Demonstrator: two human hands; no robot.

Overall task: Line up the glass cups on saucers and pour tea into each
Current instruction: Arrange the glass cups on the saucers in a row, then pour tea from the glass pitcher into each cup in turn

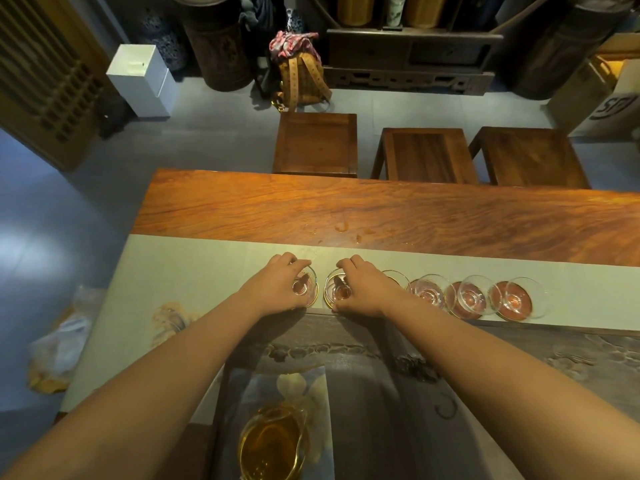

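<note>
Several glass cups stand on round saucers in a row along the pale table runner (194, 268). My left hand (277, 289) holds the leftmost cup (304, 285) from above, fingers curled round its rim. My right hand (360, 289) grips the second cup (337, 289) the same way. To the right, a cup (396, 277) is partly hidden by my right wrist. Three more empty cups follow (429, 291), (472, 297), (519, 299) on brown saucers (504, 313). A glass pitcher (273, 445) of amber tea stands near me at the bottom.
The reddish wooden table (346, 206) stretches beyond the runner, with small wet spots (343, 228). A dark carved tea tray (485, 362) lies near me. Three wooden stools (317, 143) stand across the table. A plastic bag (59, 348) lies on the floor at left.
</note>
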